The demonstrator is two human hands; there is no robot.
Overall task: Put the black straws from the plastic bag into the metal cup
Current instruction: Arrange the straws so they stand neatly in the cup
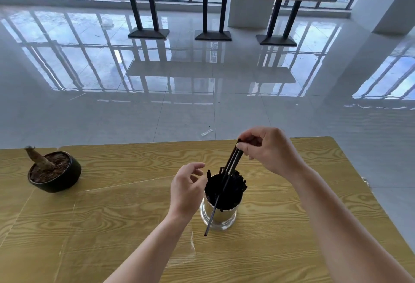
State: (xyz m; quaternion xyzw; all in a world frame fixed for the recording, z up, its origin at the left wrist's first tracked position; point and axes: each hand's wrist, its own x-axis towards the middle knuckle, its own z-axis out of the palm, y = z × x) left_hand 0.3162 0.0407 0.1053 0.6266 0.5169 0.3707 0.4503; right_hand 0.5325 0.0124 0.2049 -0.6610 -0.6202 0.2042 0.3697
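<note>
A shiny metal cup (219, 216) stands on the wooden table (112, 215), packed with several black straws (233, 183). My right hand (269, 150) hovers above and behind the cup, pinching the top ends of a few black straws (233, 159) that slant down into it. One long straw (213, 213) crosses the front of the cup, its lower tip near the table. My left hand (186, 188) sits just left of the rim, fingers loosely curled, holding nothing. A clear plastic bag (190, 249) lies flat on the table in front of the cup.
A black pot (56, 177) with a cut brown stump stands at the table's left. The table's far edge runs just behind my hands, its right edge slants down at the right. A small wrapper (207, 132) lies on the glossy floor beyond.
</note>
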